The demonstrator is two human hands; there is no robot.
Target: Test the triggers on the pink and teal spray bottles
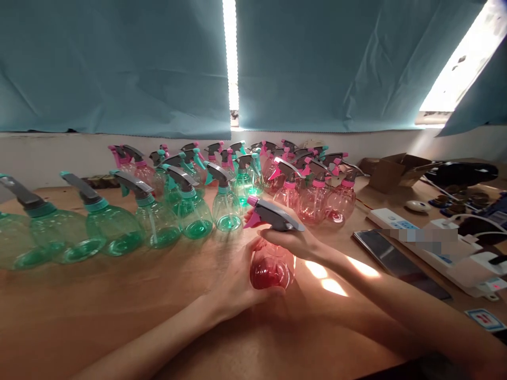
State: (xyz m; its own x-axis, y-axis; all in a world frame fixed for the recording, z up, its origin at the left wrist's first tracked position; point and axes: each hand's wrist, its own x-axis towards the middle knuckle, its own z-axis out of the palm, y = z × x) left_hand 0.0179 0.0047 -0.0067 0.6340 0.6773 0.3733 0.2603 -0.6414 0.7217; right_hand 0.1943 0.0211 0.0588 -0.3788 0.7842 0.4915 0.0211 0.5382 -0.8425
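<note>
A pink transparent spray bottle (273, 269) stands on the wooden table (99, 311) in front of me. My left hand (237, 279) wraps round its round body from the left. My right hand (291, 240) is closed over its grey trigger head (275, 215), which has a pink nozzle tip pointing left. Behind it stand several more spray bottles: green ones (158, 221) in a row to the left and pink ones (317, 200) to the right, all upright with grey trigger heads.
A white power strip (428, 248) and a dark phone (392, 258) lie on the right of the table. A cardboard box (390, 171) and small dark items sit at the back right. Teal curtains hang over the window behind.
</note>
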